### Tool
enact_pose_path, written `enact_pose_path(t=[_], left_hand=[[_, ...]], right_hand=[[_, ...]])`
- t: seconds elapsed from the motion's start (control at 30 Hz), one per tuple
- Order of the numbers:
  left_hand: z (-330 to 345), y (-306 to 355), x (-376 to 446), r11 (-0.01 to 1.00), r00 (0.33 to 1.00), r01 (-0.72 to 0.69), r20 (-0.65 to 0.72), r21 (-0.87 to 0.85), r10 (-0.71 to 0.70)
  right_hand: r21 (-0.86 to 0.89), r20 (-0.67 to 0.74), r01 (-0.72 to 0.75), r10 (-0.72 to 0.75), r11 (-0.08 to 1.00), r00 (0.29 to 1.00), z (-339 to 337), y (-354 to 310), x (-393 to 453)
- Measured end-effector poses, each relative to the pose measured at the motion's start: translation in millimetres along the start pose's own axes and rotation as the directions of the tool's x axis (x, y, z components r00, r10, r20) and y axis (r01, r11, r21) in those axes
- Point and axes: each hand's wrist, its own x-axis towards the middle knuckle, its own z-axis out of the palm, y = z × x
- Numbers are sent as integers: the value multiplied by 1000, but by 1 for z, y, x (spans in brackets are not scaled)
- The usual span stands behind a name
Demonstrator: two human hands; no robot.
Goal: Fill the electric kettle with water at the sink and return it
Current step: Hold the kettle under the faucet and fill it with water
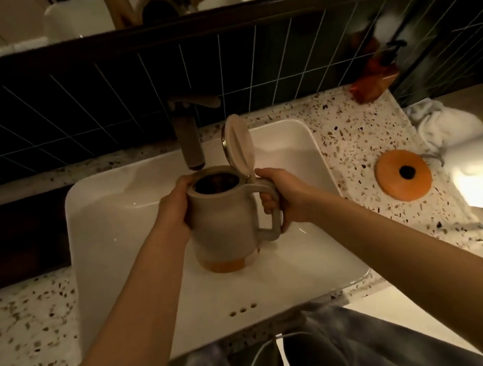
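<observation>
A grey electric kettle (224,222) with an orange bottom is held upright over the white sink (111,230). Its lid (238,143) stands open, and the mouth sits just below the spout of the dark faucet (188,140). I see no water running. My left hand (173,210) wraps the kettle's left side near the rim. My right hand (282,196) grips the handle. The kettle's round orange base (403,175) lies on the counter to the right of the sink.
The speckled counter (348,138) surrounds the sink. A white towel (457,148) lies at the right edge beside the base. An orange soap bottle (374,79) stands at the back right against the dark tiled wall. A mirror hangs above.
</observation>
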Motion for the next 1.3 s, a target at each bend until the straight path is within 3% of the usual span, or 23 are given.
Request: enact_pose_path(t=[0.23, 0.43, 0.87, 1.07, 1.17, 1.23, 1.3], left_hand=[[-4, 20, 14, 992, 998, -61, -7, -115, 60], [-9, 17, 10, 979, 998, -47, 36, -201, 55], [-22, -17, 29, 980, 994, -100, 23, -174, 106], [-23, -19, 35, 981, 982, -182, -52, -60, 179], [-19, -21, 31, 958, 940, -284, -183, 40, 287], [-12, -14, 23, 895, 848, -422, -287, 147, 446], [-4, -3, 17, 779, 733, -570, -267, 261, 626]], right_hand=[[-126, -78, 109, -119, 986, 990, 16, -22, 23], [-247, -62, 219, -241, 944, 969, 15, -23, 40], [-263, -77, 366, -397, 893, 914, 9, 1, 70], [-237, -79, 366, -394, 900, 916, 10, 2, 71], [-228, -65, 366, -389, 902, 919, 9, 0, 71], [-231, -61, 365, -388, 902, 920, 8, 0, 71], [-224, -69, 358, -382, 906, 922, 8, -1, 73]])
